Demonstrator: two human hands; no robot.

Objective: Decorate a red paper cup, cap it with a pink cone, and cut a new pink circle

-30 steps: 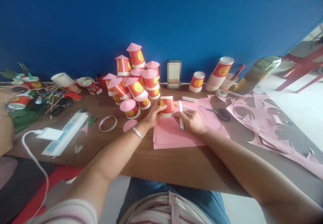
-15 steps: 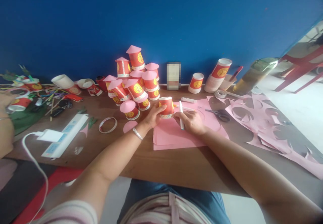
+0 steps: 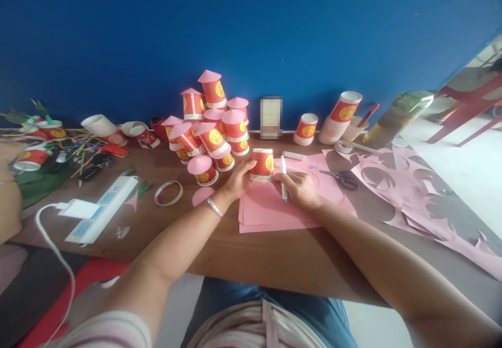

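Note:
Upside down above the pink paper sheets [image 3: 270, 212] is a red paper cup [image 3: 261, 166] with a yellow emblem and a patterned band round its rim. My left hand [image 3: 240, 181] grips its left side, the thumb along the wall. A white marker [image 3: 284, 178] stands nearly upright in the closed fingers of my right hand [image 3: 300, 188], whose fingertips are close to the cup's lower right edge. Left of the cup rises a stack of red cups with pink cone tops [image 3: 215, 141].
Scissors [image 3: 345, 179] and a tape roll [image 3: 344, 147] lie to the right, beside pink paper scraps [image 3: 415, 196]. A white power strip [image 3: 105, 206] and a tape ring [image 3: 168, 193] are on the left. A bottle [image 3: 398, 118] leans at the back right.
The cup has turned in my left hand, bringing its yellow emblem into view on the right side. My left thumb has shifted toward the cup's left edge. The marker remains in my right hand.

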